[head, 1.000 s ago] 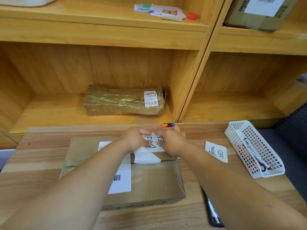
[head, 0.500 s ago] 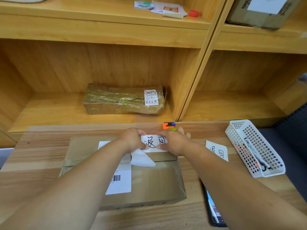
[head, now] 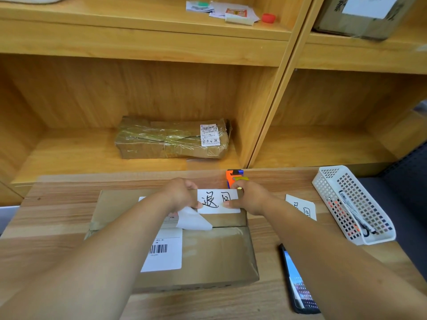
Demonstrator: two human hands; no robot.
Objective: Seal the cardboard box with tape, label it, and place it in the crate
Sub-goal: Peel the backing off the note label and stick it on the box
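Note:
A flat cardboard box lies on the wooden table, with a printed barcode label on its top. Both hands are at the box's far edge. My left hand and my right hand pinch a white handwritten label between them, just over the box top. A curl of white backing paper hangs from the label under my left hand. An orange tape cutter stands just behind my right hand.
A second handwritten label lies to the right of the box. A white mesh basket with pens stands at the table's right edge. A phone lies near the front. A taped parcel sits on the shelf behind.
The hands have drawn apart, so more of the handwritten label shows. The backing paper has peeled further off toward the left and front.

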